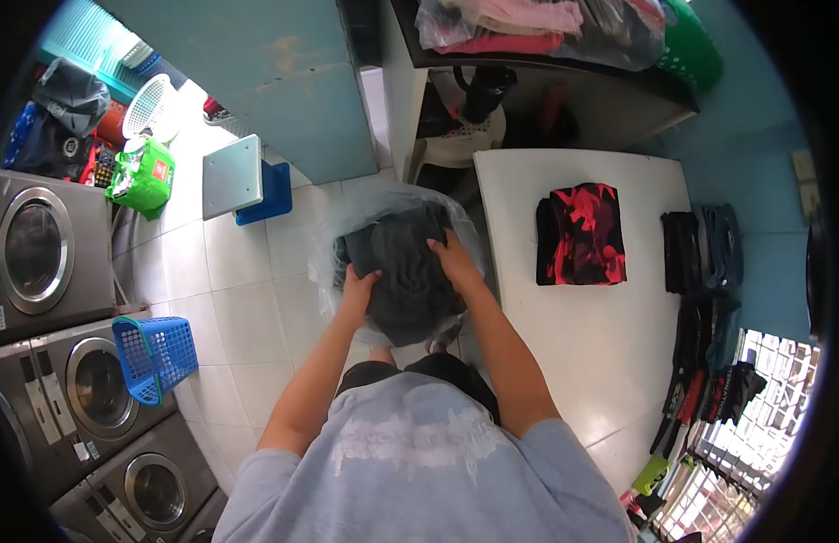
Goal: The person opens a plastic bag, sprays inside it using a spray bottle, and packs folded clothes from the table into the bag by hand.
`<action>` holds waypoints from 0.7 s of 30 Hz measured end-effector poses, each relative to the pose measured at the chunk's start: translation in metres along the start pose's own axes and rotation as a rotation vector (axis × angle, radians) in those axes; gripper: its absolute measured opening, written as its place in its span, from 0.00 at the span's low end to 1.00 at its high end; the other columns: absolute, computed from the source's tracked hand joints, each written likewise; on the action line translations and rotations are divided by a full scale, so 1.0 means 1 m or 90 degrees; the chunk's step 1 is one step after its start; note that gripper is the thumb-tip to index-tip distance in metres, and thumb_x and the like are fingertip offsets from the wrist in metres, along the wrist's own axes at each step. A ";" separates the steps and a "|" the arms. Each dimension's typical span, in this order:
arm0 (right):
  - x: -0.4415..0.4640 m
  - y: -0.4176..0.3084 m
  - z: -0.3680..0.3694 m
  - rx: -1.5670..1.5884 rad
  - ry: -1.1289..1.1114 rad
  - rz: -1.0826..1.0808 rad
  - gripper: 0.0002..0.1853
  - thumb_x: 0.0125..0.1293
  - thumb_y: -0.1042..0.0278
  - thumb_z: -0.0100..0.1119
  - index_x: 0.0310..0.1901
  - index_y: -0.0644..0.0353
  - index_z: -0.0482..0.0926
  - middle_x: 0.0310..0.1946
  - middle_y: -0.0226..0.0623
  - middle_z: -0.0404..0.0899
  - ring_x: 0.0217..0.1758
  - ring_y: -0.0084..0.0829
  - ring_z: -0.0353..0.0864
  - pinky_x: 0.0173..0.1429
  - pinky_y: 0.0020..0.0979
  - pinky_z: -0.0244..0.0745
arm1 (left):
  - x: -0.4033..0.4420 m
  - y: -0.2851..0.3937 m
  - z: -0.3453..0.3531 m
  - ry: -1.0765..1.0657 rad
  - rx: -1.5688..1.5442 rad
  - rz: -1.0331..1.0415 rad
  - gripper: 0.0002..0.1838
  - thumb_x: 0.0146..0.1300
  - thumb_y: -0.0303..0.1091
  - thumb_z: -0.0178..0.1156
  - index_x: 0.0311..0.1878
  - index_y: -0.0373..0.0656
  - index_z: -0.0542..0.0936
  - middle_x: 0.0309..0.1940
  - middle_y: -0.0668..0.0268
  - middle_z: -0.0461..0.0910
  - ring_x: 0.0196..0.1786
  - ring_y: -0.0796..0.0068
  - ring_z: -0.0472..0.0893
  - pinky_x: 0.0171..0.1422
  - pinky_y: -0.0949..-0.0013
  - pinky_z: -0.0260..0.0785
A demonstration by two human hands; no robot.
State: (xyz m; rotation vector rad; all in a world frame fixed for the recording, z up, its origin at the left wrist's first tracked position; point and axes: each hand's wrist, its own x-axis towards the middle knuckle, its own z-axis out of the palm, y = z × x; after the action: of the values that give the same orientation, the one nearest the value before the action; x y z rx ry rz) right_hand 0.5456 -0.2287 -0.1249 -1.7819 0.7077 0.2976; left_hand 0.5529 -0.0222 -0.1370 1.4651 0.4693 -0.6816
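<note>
Dark grey folded clothes fill a clear plastic bag in front of my body, over the tiled floor. My left hand grips their near left side, thumb on top and its fingers mostly hidden by the cloth. On the right side, my right hand is closed on the same cloth. The bag's loose plastic spreads around the clothes. Beside my right arm, a red and black folded garment lies on the white table.
Folded dark trousers line the table's far right edge. Front-loading machines stand at the left, near a blue basket. A metal platform scale and a green bag are on the floor. Bagged clothes sit on a shelf ahead.
</note>
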 end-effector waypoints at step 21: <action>-0.004 0.066 -0.014 -0.351 0.153 0.144 0.29 0.59 0.63 0.55 0.60 0.59 0.58 0.48 0.52 0.72 0.47 0.54 0.76 0.48 0.47 0.73 | -0.002 0.011 0.048 -0.187 0.834 0.513 0.48 0.45 0.35 0.68 0.67 0.38 0.52 0.70 0.50 0.42 0.72 0.47 0.44 0.70 0.48 0.46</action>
State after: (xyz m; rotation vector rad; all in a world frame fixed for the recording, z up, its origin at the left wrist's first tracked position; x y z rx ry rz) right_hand 0.5006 -0.2524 -0.1697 -2.2868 1.0770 0.4680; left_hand 0.5531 -0.0694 -0.1243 2.4503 -0.9780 -0.4993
